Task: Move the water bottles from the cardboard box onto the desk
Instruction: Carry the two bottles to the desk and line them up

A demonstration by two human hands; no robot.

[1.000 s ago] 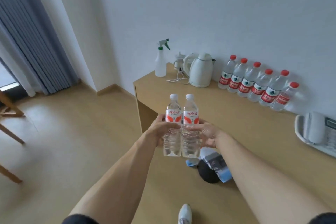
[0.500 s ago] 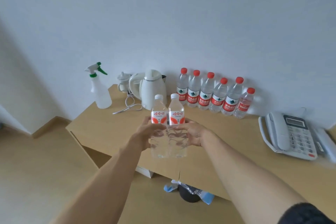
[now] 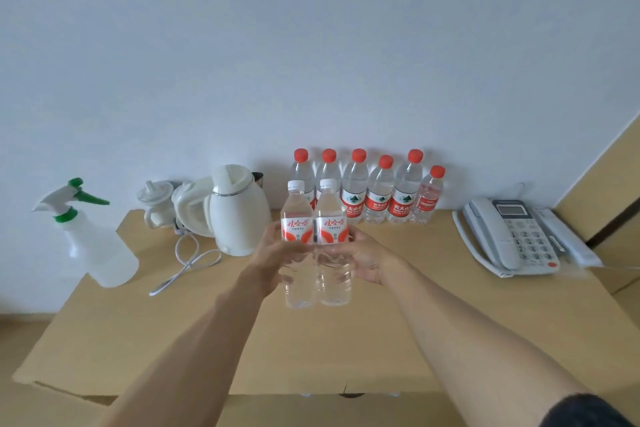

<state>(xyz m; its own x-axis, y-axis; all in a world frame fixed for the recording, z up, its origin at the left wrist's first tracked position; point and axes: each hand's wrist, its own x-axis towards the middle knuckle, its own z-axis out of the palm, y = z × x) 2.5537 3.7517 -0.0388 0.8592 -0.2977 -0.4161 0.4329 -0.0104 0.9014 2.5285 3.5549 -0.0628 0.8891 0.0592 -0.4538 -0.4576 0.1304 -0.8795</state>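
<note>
I hold two clear water bottles with white caps and red-and-white labels side by side above the wooden desk (image 3: 346,340). My left hand (image 3: 273,251) grips the left bottle (image 3: 297,243). My right hand (image 3: 367,253) grips the right bottle (image 3: 332,243). Both bottles stand upright and touch each other, their bases off the desk top. Behind them, a row of several red-capped water bottles (image 3: 381,194) stands against the wall. The cardboard box is out of view.
A white electric kettle (image 3: 235,211) with its cord (image 3: 187,263) stands left of the held bottles, a small white cup (image 3: 156,201) behind it. A spray bottle with green trigger (image 3: 93,239) sits at the desk's left. A white desk telephone (image 3: 509,239) lies at the right.
I have come closer to the desk and the view has swung right. Both hands have carried the two bottles forward over the desk top, nearer the red-capped row.
</note>
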